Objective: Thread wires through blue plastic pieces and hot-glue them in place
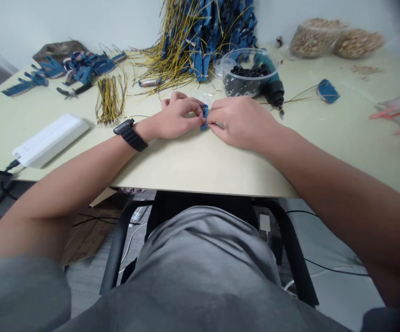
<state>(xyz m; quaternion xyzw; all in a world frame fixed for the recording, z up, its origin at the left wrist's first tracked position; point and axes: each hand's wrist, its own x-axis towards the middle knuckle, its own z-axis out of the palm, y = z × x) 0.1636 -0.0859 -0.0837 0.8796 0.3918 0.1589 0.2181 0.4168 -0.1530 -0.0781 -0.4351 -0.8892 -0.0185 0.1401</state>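
My left hand is closed, with its fingertips pinching a small blue plastic connector from one side, while my right hand is curling around and gripping the same connector from the other. The connector is standing upright between them, over a pale laminate tabletop. A black smartwatch is circling my left wrist. Farther left, a bundle of thin yellow-and-black wires is lying near a white rectangular block with a black cable. Ahead, a heap of blue connectors trailing yellow wires is rising against the wall, beside a clear plastic tub of small black parts and a teal cordless drill. At the right edge, a co-worker's blurred hand is appearing beside thin orange-red strips.
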